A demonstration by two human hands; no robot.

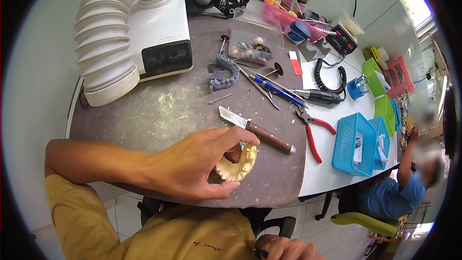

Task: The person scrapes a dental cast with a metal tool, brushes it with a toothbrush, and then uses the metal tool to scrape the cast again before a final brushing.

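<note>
My left hand (199, 161) reaches over the dark table mat, its thumb and fingers closed around a cream plaster dental model (244, 166). The horseshoe-shaped model rests near the mat's front edge. Just beyond it lies a knife (269, 136) with a wooden handle, its blade pointing left. A grey dental model (224, 73) sits farther back. My right hand (291, 249) shows at the bottom edge, below the table and in front of my body, with its fingers curled; whatever it holds, if anything, is hidden.
A white machine (161, 38) with a ribbed hose stands at the back left. Red-handled pliers (313, 135), a handpiece (323, 97) and blue baskets (347, 151) lie to the right. Behind is a clear box (250, 50). A person in blue (392, 197) sits at far right.
</note>
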